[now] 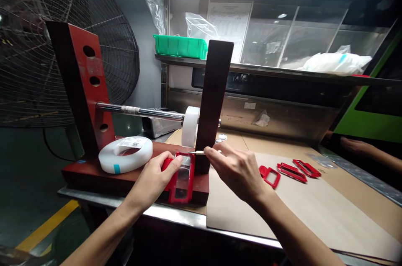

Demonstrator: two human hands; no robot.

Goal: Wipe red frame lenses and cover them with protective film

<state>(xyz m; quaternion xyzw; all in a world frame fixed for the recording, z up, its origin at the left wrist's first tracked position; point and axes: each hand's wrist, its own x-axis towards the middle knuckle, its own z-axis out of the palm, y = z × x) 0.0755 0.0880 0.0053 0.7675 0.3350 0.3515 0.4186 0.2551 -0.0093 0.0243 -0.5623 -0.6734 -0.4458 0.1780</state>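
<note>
My left hand point(157, 176) grips a red plastic frame point(190, 186) with a window in it, thumb on its upper part. My right hand point(235, 165) pinches a thin light-coloured tool point(200, 152), whose tip touches or nearly touches the frame's top edge. Just above the frame, a narrow roll of clear film point(190, 127) hangs on a metal rod point(144, 112) between two uprights of a dark red wooden stand point(91, 182). A larger roll of film point(108, 159) with a label lies flat on the stand's base, left of my left hand.
Several red plastic parts point(292, 172) lie on the cardboard point(245, 211) to the right. A green bin point(180, 47) and a white bag point(339, 63) sit on the shelf point(266, 70) behind. A large fan point(103, 27) stands at the left.
</note>
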